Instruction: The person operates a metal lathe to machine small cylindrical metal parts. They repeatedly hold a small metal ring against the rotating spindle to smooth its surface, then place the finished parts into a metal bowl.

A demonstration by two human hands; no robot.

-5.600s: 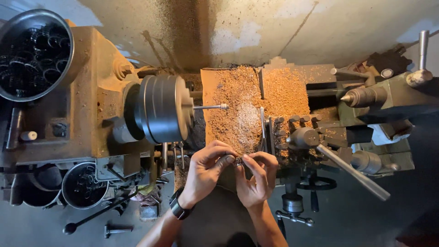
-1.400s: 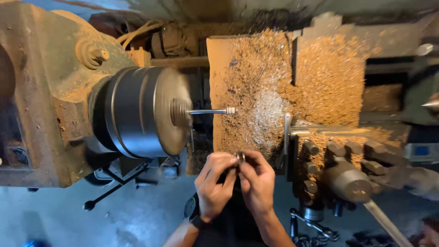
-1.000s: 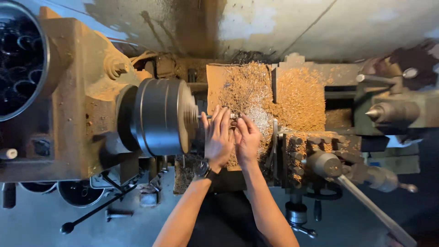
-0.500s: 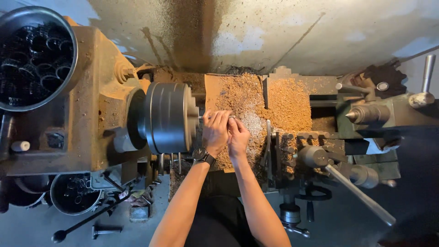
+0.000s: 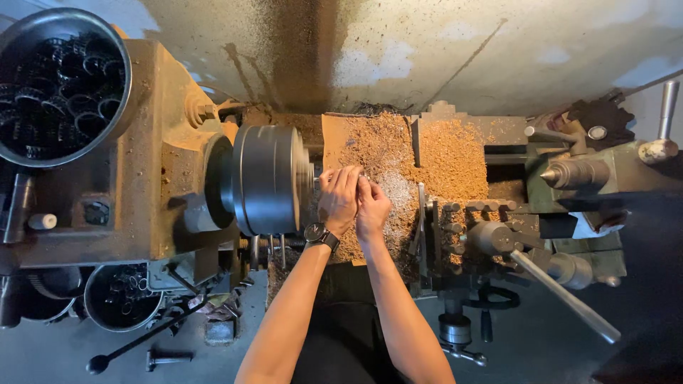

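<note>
Both my hands reach into a metal lathe, just right of its round grey chuck (image 5: 269, 179). My left hand (image 5: 340, 199), with a dark wristwatch, has its fingers curled where the thin spindle rod sticks out of the chuck. My right hand (image 5: 371, 208) presses against it from the right with fingers bent. The rod and whatever small part the fingers hold are hidden under my hands. Beneath them lies a board (image 5: 398, 153) covered in brass-coloured and silvery shavings.
A bowl of dark ring-shaped parts (image 5: 60, 85) sits on the headstock at upper left; a smaller bucket (image 5: 121, 297) stands lower left. The tool post (image 5: 469, 231), a long handle (image 5: 562, 295) and the pointed tailstock (image 5: 576, 173) lie to the right. Loose tools lie on the floor.
My hands rose from the near edge of the shavings board up to the rod at the chuck, covering it. The view shifted and pulled back.
</note>
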